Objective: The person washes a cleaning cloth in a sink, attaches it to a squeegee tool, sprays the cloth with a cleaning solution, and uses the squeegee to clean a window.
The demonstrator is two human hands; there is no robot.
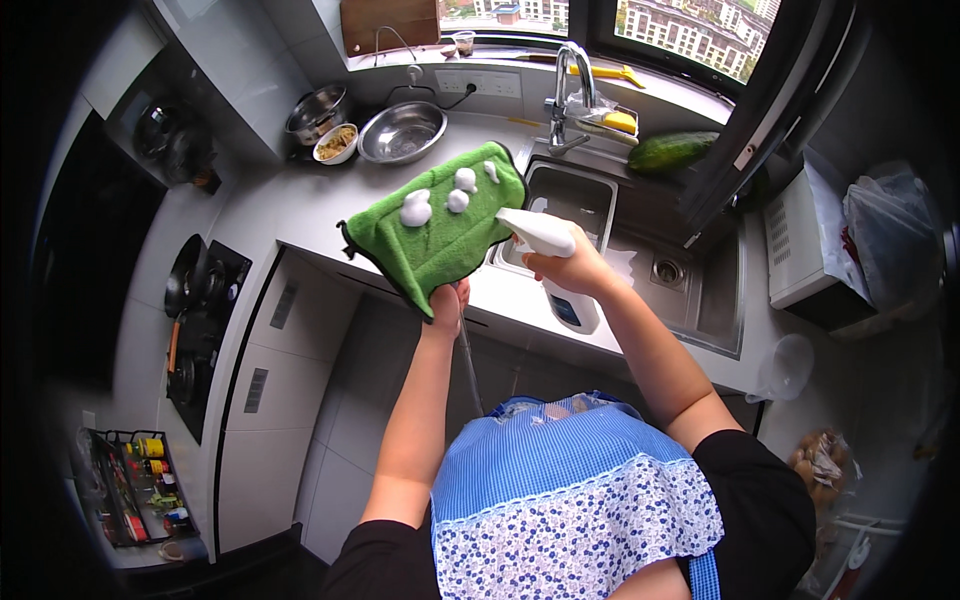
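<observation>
My left hand grips the metal pole of a tool just below its head, which is covered by a green cloth with dark edging. Several blobs of white foam lie on the cloth's upper face. In my right hand is a white spray bottle, held by its neck and trigger. Its nozzle points left at the cloth's right side. The cloth is raised over the counter's front edge, left of the sink. Part of the pole's top is hidden by the cloth and my hand.
Ahead is a steel sink with a faucet behind it. Metal bowls and a bowl of food stand at the back left. A large green gourd lies behind the sink, near the open window. A cooktop is at left.
</observation>
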